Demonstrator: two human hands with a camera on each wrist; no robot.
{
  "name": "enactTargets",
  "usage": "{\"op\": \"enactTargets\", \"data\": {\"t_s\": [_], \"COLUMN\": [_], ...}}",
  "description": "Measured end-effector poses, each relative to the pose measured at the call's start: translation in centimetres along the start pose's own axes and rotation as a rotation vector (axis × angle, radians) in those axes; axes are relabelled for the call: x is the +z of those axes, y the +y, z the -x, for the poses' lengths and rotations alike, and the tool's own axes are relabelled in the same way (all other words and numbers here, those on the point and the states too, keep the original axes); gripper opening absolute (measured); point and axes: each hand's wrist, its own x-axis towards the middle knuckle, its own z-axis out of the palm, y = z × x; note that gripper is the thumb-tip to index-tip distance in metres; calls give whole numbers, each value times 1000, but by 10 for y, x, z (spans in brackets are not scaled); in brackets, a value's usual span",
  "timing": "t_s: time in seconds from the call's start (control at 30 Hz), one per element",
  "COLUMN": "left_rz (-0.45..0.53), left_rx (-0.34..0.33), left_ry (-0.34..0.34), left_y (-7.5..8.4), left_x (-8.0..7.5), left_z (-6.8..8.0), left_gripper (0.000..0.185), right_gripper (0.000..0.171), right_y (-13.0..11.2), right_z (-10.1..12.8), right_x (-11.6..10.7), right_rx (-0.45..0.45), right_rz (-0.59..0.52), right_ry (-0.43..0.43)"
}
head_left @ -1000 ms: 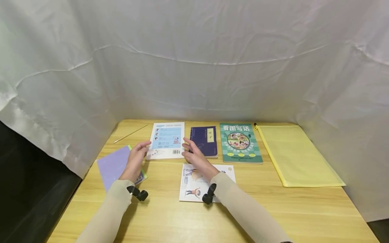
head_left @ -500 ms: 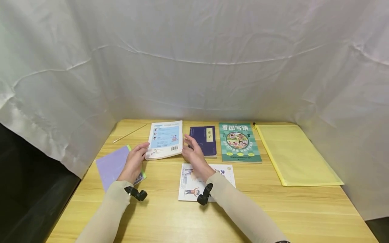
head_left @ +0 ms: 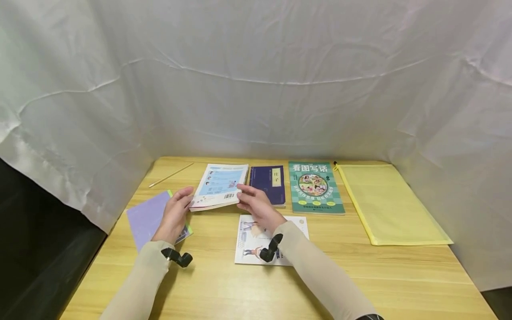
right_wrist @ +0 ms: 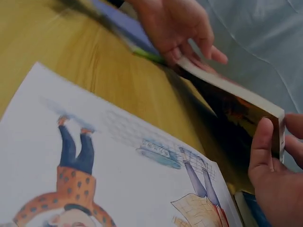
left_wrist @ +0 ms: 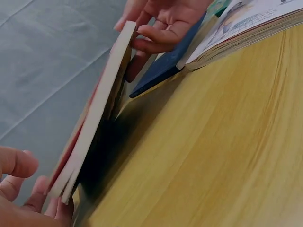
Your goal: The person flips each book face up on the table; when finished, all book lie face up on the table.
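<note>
A thick paperback book [head_left: 222, 180], pale blue and white cover upward with a barcode, is held between both hands, its near edge raised off the table. My left hand [head_left: 174, 215] holds its near left corner; in the left wrist view, fingers [left_wrist: 52, 208] of that hand reach beneath the corner. On the opposite side my right hand [head_left: 260, 208] grips the near right corner, and the right wrist view shows its thumb [right_wrist: 261, 144] against the dark underside. Below the right forearm lies a white picture book [head_left: 245, 240], partly covered by that arm.
A navy book [head_left: 267, 184] lies right of the held paperback, then a green book [head_left: 316, 189] and a yellow mesh zip pouch [head_left: 394, 204]. A purple booklet [head_left: 148, 218] sits under the left hand's side. Behind it lies a thin stick [head_left: 171, 175]. Grey-white cloth [head_left: 256, 111] hangs behind the table.
The paperback, flat on the table one second ago, has been lifted at its near edge and tilted, first at its right side. Its far end has shifted right. The right hand now grips its corner.
</note>
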Motion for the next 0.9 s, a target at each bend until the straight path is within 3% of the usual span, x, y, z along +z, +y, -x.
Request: {"op": "enactTargets", "data": {"t_s": [0.17, 0.37, 0.47, 0.6, 0.7, 0.9], "left_rz": [40, 102, 118, 138, 176, 161], "left_rx": [-4, -2, -12, -57, -68, 29], "left_ry": [19, -21, -105, -228, -276, -187], "left_y": [-1, -2, -3, -4, -5, -4], "left_x": [-3, -5, -5, -6, -6, -4], "left_z": [2, 6, 8, 12, 14, 16], "left_gripper": [48, 41, 42, 57, 67, 70], "right_gripper": [58, 66, 67, 68, 67, 68], "right_y": [3, -2, -8, -14, -16, -11], "right_z": [3, 7, 9, 11, 14, 16], "right_x": [3, 3, 4, 6, 7, 0], "right_rx": [15, -20, -60, -86, -98, -87], "right_rz": [100, 86, 50, -2, -26, 47], "right_ry": [-33, -62, -93, -115, -119, -92]}}
